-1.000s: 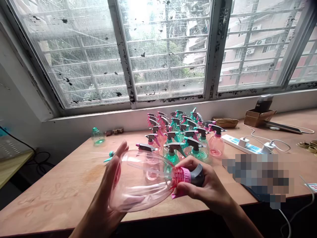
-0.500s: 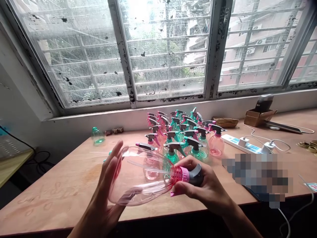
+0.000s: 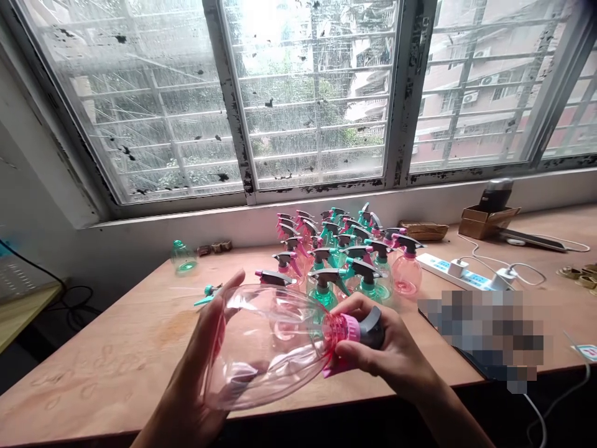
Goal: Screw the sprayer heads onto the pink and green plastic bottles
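Observation:
A clear pink spray bottle lies sideways in the air above the wooden table's front edge. My left hand cups its base, palm against it and fingers stretched up along the side. My right hand is closed around the grey spray head and pink collar at the bottle's neck. A thin dip tube shows inside the bottle.
A cluster of several finished pink and green spray bottles stands behind my hands. A headless green bottle and a loose green spray head lie at the left. A power strip with cables and a cardboard box sit at the right.
The bottle has tilted and shifted slightly in my hands, its base dropping a little. My left fingers have re-seated on the base. My right hand stays on the spray head.

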Motion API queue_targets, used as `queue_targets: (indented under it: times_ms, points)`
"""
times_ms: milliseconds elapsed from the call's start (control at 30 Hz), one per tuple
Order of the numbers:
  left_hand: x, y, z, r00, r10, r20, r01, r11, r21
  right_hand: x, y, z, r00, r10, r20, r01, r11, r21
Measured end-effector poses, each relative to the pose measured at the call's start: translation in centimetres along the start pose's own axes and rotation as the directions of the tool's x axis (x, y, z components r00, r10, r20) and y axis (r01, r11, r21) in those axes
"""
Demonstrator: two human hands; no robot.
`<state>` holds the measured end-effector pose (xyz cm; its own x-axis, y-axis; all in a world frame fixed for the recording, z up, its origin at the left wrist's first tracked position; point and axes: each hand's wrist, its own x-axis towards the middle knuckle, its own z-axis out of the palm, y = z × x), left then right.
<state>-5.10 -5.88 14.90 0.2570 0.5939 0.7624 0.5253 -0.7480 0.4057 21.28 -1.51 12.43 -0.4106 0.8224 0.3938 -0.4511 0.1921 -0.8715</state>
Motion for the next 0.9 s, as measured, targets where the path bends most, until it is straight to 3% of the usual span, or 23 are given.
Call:
queue_targets:
  times_ms: [67, 200, 400, 533, 633, 900]
  points:
    - [0.0, -0.1, -0.1, 1.0, 0.017, 0.016, -0.018, 0.999, 0.048, -0.1, 0.0, 0.0, 1.0, -0.008, -0.004, 0.007, 0.999, -0.053]
    - [0.1, 0.1, -0.1, 0.998, -0.064, -0.002, 0.064, 0.995, 0.073, -0.2, 0.1, 0.0, 0.999, -0.032, -0.007, 0.03, 0.989, -0.147]
    - [0.1, 0.9, 0.6, 0.996, -0.048, -0.08, 0.041, 0.995, -0.087, 0.0, 0.1, 0.0, 0.999, 0.018, 0.038, -0.017, 0.999, -0.029]
    - [0.2, 0.7, 0.3, 1.0, -0.008, 0.002, 0.008, 1.0, -0.005, -0.2, 0.0, 0.1, 1.0, -0.008, 0.005, 0.009, 0.99, -0.14]
    - [0.4, 0.4, -0.1, 0.999, -0.046, -0.006, 0.046, 0.998, 0.042, -0.3, -0.1, 0.1, 0.997, -0.073, -0.023, 0.065, 0.969, -0.24]
    - [-0.1, 0.2, -0.4, 0.999, 0.031, 0.045, -0.03, 0.999, -0.014, -0.3, -0.1, -0.1, 1.0, -0.022, 0.005, 0.022, 0.99, -0.137]
